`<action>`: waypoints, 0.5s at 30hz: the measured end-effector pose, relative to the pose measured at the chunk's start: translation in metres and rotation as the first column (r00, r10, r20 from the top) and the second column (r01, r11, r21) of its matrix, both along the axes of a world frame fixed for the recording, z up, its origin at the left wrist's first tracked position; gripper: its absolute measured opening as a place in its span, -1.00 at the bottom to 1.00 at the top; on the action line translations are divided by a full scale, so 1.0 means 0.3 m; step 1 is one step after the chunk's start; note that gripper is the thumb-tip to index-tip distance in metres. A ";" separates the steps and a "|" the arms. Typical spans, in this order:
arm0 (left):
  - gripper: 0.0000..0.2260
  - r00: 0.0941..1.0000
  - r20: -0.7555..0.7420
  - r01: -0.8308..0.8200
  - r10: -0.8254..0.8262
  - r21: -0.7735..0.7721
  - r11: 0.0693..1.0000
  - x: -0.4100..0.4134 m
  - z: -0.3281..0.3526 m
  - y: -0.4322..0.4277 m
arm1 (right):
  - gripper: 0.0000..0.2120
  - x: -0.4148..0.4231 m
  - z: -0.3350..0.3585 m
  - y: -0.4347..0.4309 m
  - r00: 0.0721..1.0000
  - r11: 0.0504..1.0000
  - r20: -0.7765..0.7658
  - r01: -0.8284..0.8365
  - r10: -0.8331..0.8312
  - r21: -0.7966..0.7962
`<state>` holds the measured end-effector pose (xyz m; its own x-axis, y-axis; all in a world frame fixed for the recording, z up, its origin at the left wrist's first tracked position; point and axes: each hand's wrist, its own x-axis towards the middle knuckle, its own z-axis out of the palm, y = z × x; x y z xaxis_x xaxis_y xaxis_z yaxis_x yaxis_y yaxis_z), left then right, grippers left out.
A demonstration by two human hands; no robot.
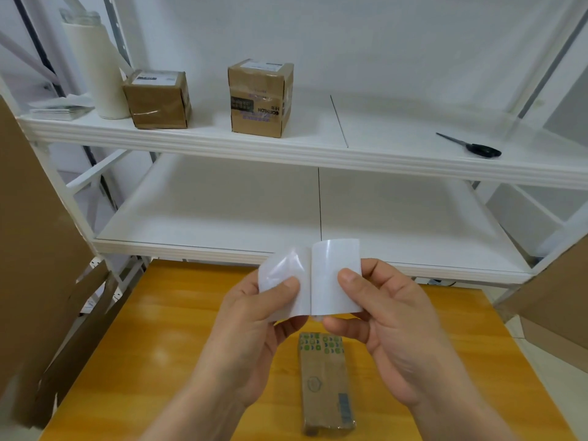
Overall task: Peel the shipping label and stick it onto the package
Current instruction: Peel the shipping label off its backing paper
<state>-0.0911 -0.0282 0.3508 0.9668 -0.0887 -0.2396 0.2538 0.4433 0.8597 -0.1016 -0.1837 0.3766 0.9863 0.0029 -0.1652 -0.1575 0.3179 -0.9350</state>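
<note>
I hold a white shipping label above the yellow wooden table, partly split from its glossy backing sheet. My left hand pinches the shiny backing on the left, thumb on top. My right hand pinches the matte label on the right, thumb on its face. The two sheets still join along a vertical line between my hands. Below them a long narrow brown package with green-patterned tape at its far end lies flat on the table.
A white metal shelf rack stands behind the table. Its upper shelf carries two small cardboard boxes, a white bottle, a paper stack and black scissors. Flattened cardboard leans at the left, and more cardboard at the right.
</note>
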 end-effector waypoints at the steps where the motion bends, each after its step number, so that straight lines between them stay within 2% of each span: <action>1: -0.70 1.000 0.000 0.008 -0.008 0.007 1.000 0.001 -0.001 0.002 | -0.77 0.000 0.001 0.001 1.000 1.000 0.002 -0.001 0.001 -0.005; 7: -0.66 1.000 0.003 -0.019 0.019 0.062 0.998 0.016 0.001 0.016 | -0.78 0.002 0.000 -0.007 0.999 0.998 0.008 0.033 -0.032 -0.059; 11: -0.64 1.000 0.001 -0.003 0.003 0.061 0.998 0.032 -0.001 0.030 | -0.90 0.005 -0.003 -0.011 0.998 0.990 0.032 0.054 -0.050 -0.133; 15: -0.63 1.000 -0.002 -0.006 0.006 0.087 0.996 0.041 -0.004 0.040 | -0.93 0.012 -0.006 -0.014 0.998 0.982 0.044 0.044 -0.037 -0.182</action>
<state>-0.0788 -0.0161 0.3495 0.9668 -0.0615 -0.2480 0.2529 0.3686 0.8945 -0.0980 -0.1881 0.3749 0.9908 -0.0637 -0.1191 -0.1088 0.1464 -0.9832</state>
